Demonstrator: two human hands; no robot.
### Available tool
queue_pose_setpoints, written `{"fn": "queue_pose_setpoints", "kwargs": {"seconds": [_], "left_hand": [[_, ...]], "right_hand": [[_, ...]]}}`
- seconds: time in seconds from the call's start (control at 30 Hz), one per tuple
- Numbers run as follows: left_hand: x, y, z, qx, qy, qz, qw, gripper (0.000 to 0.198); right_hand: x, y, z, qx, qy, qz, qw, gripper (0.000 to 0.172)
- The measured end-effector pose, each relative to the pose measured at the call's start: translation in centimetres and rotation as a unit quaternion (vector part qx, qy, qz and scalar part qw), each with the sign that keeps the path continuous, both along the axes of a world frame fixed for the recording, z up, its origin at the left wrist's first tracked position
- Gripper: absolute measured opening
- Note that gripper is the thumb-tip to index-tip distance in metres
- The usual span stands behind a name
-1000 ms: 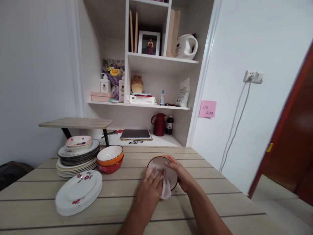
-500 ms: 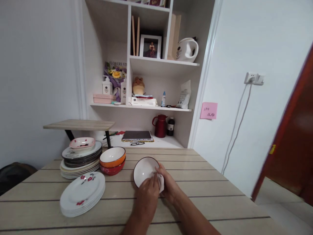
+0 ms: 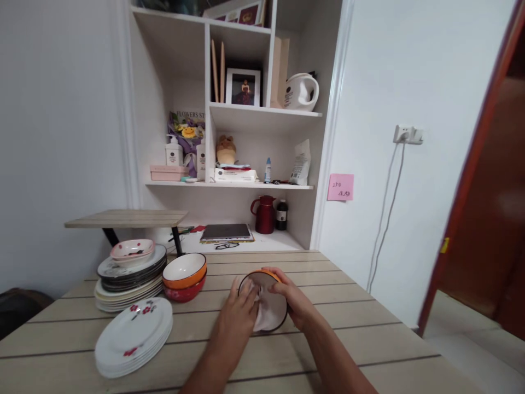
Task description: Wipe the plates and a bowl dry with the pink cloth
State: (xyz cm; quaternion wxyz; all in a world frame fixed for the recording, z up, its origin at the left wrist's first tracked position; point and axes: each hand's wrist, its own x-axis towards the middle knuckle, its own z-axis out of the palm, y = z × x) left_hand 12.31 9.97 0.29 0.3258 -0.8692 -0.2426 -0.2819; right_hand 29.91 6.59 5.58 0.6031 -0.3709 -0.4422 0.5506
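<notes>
An orange bowl (image 3: 274, 306) with a white inside and dark rim is tilted above the table, its opening toward the camera. My right hand (image 3: 293, 298) grips its right edge, thumb over the rim. My left hand (image 3: 240, 309) presses a white cloth (image 3: 262, 319) against the bowl's inside, at the left; the fingertips are slightly blurred. To the left, another orange bowl (image 3: 184, 269) sits inside a red bowl (image 3: 186, 293). White plates with red flowers (image 3: 135, 334) are stacked nearer the camera.
Behind the flowered plates stands a taller plate stack (image 3: 131, 284) topped by a pink-dotted bowl (image 3: 132, 249). A small raised stand (image 3: 127, 218) is at the back left. Beyond the table (image 3: 348, 350), a shelf holds a laptop (image 3: 226, 231), glasses and a red jug (image 3: 264, 215).
The bowl has tilted and shifted right. My right hand has moved up and right along its rim. My left fingers have spread over the cloth. The view has shifted slightly.
</notes>
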Motion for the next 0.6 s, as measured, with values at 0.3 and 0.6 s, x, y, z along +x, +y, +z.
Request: {"fn": "queue_pose_setpoints", "kwargs": {"seconds": [0.3, 0.6], "left_hand": [[-0.9, 0.3, -1.3, 0.055, -0.077, -0.078, 0.992, 0.023], [-1.1, -0.3, -2.0, -0.031, -0.130, -0.007, 0.991, 0.050]], "right_hand": [[-0.4, 0.0, -0.6, -0.055, 0.112, 0.012, 0.992, 0.080], [-4.8, 0.3, -2.4, -0.029, 0.152, 0.028, 0.988, 0.073]]}}
